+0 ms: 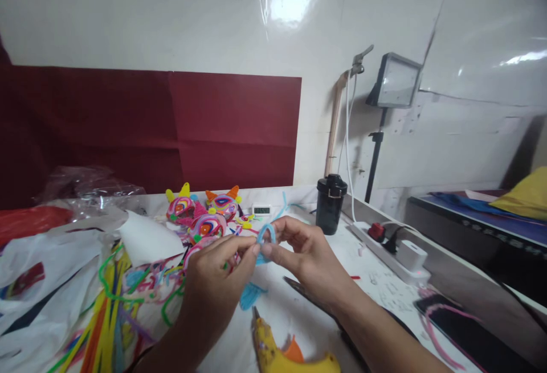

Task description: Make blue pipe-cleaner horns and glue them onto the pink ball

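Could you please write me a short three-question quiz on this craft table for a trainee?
1. True or false: both hands pinch the blue pipe cleaner.
2. What lies nearest the camera, below the hands: (a) the yellow glue gun, (b) the black cup, (c) the power strip?
3. What colour is the panel on the wall?

Key
1. True: the left hand and the right hand both grip it.
2. (a).
3. Dark red.
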`<action>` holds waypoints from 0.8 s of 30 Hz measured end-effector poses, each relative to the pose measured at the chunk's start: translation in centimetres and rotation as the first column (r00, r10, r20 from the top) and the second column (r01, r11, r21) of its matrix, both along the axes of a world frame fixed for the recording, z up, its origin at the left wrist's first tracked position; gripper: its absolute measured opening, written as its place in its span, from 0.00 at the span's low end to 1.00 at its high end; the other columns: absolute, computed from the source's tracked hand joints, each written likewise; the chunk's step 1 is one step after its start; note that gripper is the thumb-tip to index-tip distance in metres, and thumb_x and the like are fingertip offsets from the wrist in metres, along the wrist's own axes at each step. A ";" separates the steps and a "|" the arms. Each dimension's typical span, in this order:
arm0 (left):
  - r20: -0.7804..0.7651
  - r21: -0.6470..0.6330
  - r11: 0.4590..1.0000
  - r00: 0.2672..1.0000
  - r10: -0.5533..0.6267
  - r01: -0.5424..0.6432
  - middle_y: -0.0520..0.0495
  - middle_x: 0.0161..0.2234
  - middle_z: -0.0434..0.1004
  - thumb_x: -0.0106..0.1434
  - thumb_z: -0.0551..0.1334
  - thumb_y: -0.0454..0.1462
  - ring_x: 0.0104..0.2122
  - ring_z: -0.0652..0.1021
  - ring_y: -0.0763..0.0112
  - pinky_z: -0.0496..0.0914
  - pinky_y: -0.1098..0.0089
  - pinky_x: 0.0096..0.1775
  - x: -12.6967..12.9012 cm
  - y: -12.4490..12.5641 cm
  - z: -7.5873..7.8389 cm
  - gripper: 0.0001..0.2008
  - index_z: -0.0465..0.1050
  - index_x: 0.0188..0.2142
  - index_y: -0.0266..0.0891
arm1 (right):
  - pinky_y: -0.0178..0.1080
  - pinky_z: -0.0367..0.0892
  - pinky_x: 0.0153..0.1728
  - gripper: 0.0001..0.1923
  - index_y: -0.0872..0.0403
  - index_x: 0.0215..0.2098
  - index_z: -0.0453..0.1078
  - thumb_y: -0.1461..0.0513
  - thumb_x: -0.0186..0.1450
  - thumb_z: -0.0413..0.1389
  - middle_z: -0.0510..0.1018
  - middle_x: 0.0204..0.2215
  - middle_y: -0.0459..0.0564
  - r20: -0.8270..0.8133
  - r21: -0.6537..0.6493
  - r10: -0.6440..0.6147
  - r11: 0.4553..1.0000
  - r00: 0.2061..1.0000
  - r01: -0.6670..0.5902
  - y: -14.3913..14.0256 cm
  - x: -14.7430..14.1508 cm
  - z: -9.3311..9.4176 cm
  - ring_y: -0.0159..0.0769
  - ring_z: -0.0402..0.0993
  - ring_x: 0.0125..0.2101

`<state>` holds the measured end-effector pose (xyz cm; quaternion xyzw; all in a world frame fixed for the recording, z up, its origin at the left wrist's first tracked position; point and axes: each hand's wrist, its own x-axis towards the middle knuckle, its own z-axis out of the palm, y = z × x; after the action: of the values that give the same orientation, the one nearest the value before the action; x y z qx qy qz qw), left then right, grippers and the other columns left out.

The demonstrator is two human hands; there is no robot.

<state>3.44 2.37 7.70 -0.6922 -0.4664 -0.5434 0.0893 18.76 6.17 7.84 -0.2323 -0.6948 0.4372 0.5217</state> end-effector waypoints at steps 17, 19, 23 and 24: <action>0.400 -0.370 0.890 0.910 -0.106 0.267 0.53 0.23 0.76 0.55 0.61 0.39 0.22 0.74 0.72 0.67 0.76 0.25 -0.2 0.5 0.1 0.06 0.75 0.28 0.39 | 0.33 0.64 0.29 0.12 0.56 0.33 0.70 0.61 0.53 0.65 0.75 0.23 0.43 -0.097 -0.153 0.025 0.987 0.995 -0.040 0.1 -0.2 0.0 0.28 0.69 0.25; 0.458 -0.413 0.844 0.879 -0.132 0.341 0.54 0.20 0.73 0.56 0.60 0.40 0.21 0.73 0.73 0.66 0.76 0.24 -0.3 0.6 0.1 0.08 0.73 0.27 0.39 | 0.32 0.63 0.29 0.11 0.57 0.31 0.70 0.60 0.53 0.64 0.74 0.21 0.43 -0.103 -0.171 0.016 0.985 0.995 -0.034 0.2 -0.3 -0.1 0.27 0.69 0.24; 0.517 -0.412 0.815 0.841 -0.160 0.408 0.56 0.17 0.68 0.58 0.58 0.43 0.19 0.71 0.74 0.66 0.77 0.23 -0.3 0.6 0.2 0.12 0.71 0.23 0.39 | 0.33 0.64 0.30 0.11 0.57 0.31 0.71 0.59 0.53 0.65 0.75 0.22 0.44 -0.093 -0.193 0.016 0.981 0.996 -0.034 0.2 -0.4 -0.4 0.28 0.69 0.25; 0.538 -0.419 0.808 0.830 -0.148 0.415 0.55 0.18 0.69 0.57 0.59 0.43 0.19 0.71 0.74 0.67 0.76 0.23 -0.2 0.6 0.2 0.12 0.72 0.24 0.39 | 0.34 0.64 0.30 0.12 0.57 0.30 0.71 0.59 0.53 0.65 0.75 0.23 0.44 -0.086 -0.197 0.021 0.980 0.996 -0.038 0.2 -0.4 -0.4 0.28 0.69 0.25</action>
<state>3.20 3.02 7.87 -0.5963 -0.4904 -0.5584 -0.3035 18.40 6.36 7.45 -0.2543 -0.6285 0.5215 0.5180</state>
